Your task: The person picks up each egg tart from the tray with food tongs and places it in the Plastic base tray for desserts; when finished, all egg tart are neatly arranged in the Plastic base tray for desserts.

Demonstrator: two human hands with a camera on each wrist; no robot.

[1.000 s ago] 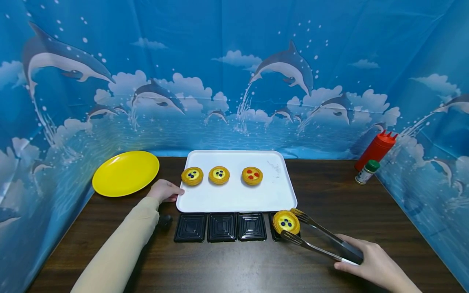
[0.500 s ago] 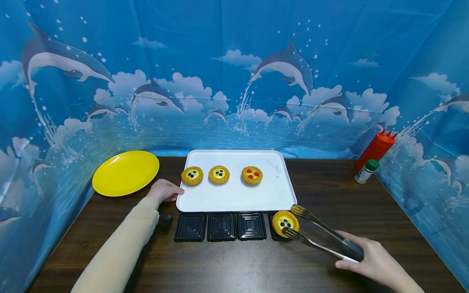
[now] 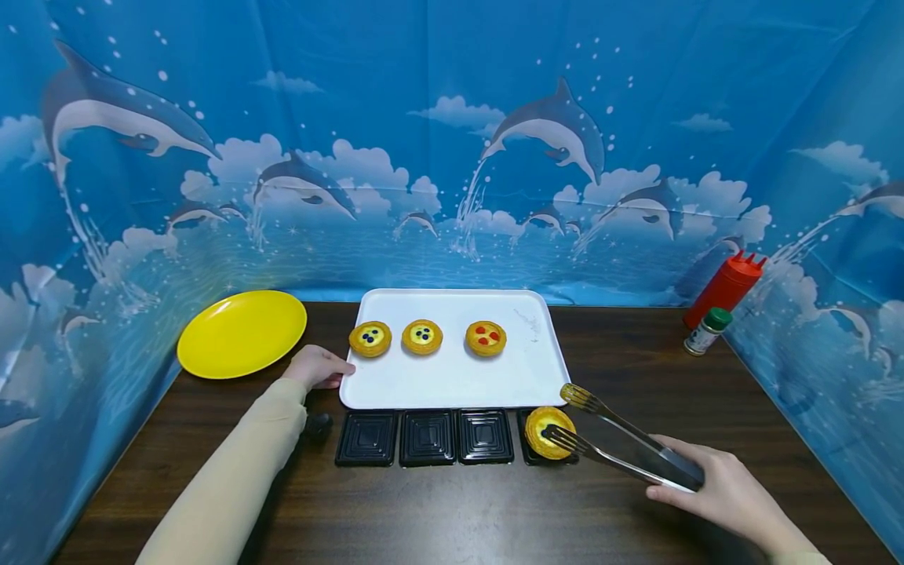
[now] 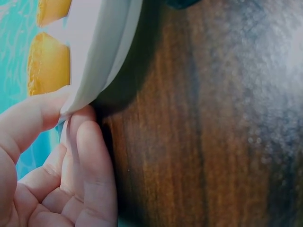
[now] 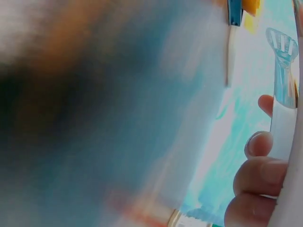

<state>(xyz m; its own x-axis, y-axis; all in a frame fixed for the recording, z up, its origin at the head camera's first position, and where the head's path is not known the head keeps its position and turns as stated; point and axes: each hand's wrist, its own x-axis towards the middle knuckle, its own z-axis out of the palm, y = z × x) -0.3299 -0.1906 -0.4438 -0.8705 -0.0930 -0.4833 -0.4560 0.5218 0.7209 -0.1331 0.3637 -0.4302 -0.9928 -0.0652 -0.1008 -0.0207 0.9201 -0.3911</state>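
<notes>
At its left edge, the white tray (image 3: 452, 384) is pinched by my left hand (image 3: 319, 367); the left wrist view shows the thumb above the rim (image 4: 102, 71) and fingers below. My right hand (image 3: 720, 486) grips metal tongs (image 3: 636, 431), their arms spread. One tong head lies over a tart (image 3: 544, 443) on the rightmost black square dish (image 3: 531, 455), partly hiding its topping; the other is beside the tray's front right corner. On the tray are two blue-dotted tarts (image 3: 370, 339) (image 3: 422, 337) and a red-topped tart (image 3: 486, 338).
Three more black dishes (image 3: 366, 439) line the tray's front side. A yellow plate (image 3: 242, 335) lies at the left. A red squeeze bottle (image 3: 727, 286) and a green-capped shaker (image 3: 708, 332) stand at the back right. Beside the left sleeve is a dark object (image 3: 318, 428).
The tong arms have spread off the tart's sides, and the near one has shifted up over its top. The tart stays on the rightmost dish. My left hand has not moved.
</notes>
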